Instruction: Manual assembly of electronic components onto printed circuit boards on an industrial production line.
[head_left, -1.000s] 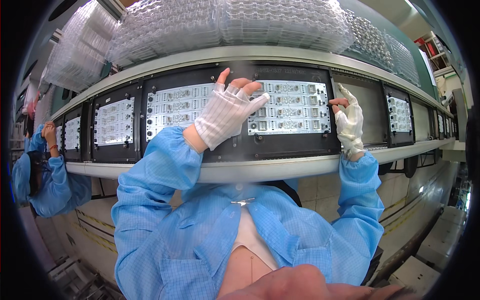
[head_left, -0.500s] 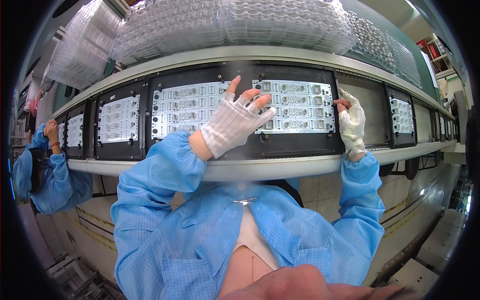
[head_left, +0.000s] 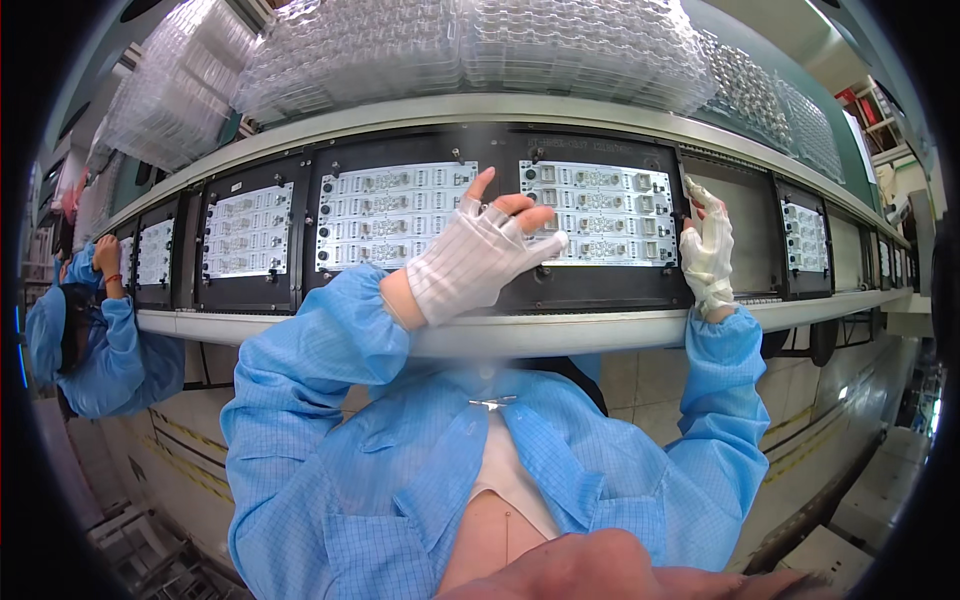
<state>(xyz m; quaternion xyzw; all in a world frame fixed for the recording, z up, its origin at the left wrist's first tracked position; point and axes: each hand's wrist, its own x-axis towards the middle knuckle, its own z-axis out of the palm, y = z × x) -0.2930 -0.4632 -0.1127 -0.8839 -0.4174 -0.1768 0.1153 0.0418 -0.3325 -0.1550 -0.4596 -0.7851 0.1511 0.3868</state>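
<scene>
A black carrier frame (head_left: 600, 290) lies in front of me on a conveyor line and holds two white panels of small circuit boards. My left hand (head_left: 478, 255), in a white fingerless glove, lies flat across the gap between the left panel (head_left: 385, 215) and the right panel (head_left: 605, 212), with fingertips on the right one. My right hand (head_left: 706, 252), gloved the same way, rests at the right edge of the carrier, fingers curled at its corner. Whether it pinches anything is not visible. Both sleeves are light blue.
More black carriers with white panels (head_left: 248, 235) run along the line to the left and right (head_left: 806, 240). Stacks of clear plastic trays (head_left: 470, 45) fill the shelf behind. Another person in a blue coat (head_left: 90, 345) works at the far left.
My left hand has slid to the right across the panels, from the left panel toward the right one. My right hand has stayed at the carrier's right edge.
</scene>
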